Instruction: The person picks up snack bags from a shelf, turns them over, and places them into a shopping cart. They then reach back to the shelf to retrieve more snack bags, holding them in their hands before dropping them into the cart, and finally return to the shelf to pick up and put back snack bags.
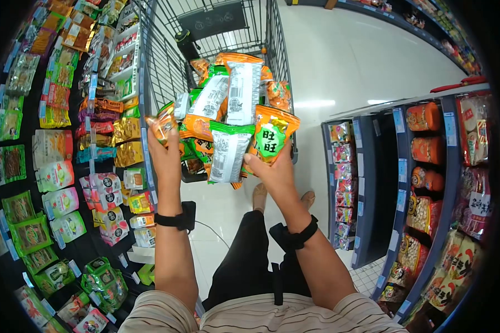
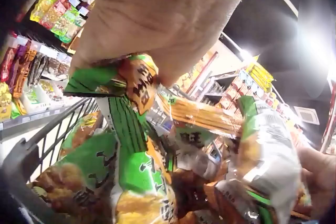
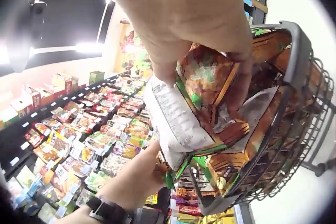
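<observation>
Orange-and-green snack packets [image 1: 236, 89] overfill the cart [image 1: 164, 61] at centre frame. The left hand [image 1: 166, 152] pinches a small packet [image 1: 162, 123]; the right hand [image 1: 275, 172] grips two packets [image 1: 269, 136] (glossy film), which could slip free.

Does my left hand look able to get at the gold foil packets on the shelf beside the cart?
Probably yes for reach: the gold foil packets hang close beside the left hand, no obstacle seen between. But it holds a small orange-and-green snack packet.
</observation>
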Demonstrator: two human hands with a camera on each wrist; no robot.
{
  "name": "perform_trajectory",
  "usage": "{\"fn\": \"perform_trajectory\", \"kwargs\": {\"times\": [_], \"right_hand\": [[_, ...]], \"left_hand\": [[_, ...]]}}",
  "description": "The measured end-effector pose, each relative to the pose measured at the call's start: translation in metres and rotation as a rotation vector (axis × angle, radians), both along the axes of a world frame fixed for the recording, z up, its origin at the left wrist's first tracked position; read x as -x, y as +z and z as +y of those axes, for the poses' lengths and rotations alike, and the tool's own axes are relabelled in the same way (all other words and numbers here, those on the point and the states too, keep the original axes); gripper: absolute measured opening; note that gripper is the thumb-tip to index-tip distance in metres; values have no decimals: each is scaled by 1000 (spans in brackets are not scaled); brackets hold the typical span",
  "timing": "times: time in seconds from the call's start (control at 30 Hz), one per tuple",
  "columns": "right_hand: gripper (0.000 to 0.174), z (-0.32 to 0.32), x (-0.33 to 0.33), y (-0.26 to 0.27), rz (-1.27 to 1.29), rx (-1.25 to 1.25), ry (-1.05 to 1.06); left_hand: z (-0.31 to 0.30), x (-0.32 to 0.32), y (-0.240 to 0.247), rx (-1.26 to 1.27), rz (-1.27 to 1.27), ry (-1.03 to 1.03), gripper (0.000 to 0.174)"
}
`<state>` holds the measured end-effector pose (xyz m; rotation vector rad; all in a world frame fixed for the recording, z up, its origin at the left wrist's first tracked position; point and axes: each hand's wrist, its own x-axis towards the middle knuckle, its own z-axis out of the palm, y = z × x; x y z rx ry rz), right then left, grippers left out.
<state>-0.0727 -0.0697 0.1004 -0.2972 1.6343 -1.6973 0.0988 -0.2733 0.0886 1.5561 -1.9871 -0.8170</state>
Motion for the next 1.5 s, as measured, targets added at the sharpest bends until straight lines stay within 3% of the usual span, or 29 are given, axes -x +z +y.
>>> {"fn": "perform_trajectory", "kwargs": {"times": [0.1, 0.17, 0.3, 0.47, 0.73, 1.1, 1.2, 1.33, 1.43, 1.5], "right_hand": [[96, 1, 2, -8, 123, -146, -28], [95, 0, 0, -2, 158, -157, -18], [87, 1, -9, 13, 48, 97, -137], [82, -6, -17, -3, 315, -78, -110], [84, -20, 26, -5, 835, -256, -69], [94, 20, 13, -10, 741, -306, -16], [93, 28, 5, -14, 760, -330, 12], [86, 26, -5, -22, 583, -317, -14], [83, 14, -15, -35, 734, -367, -36], [83, 13, -12, -35, 704, -360, -35]], "left_hand": [[25, -5, 4, -57, 331, -45, 75], [44, -8, -7, 50, 255, -52, 76], [46, 4, -16, 83, 227, 63, 84], [45, 28, -38, 200, 201, 207, 77], [25, 40, -31, 298, 48, 177, 72], [32, 21, -31, 234, 136, 198, 68], [35, 15, -36, 243, 179, 178, 67], [44, 21, -48, 221, 215, 246, 67], [56, 43, -46, 239, 204, 230, 62], [57, 45, -42, 206, 190, 234, 66]]}}
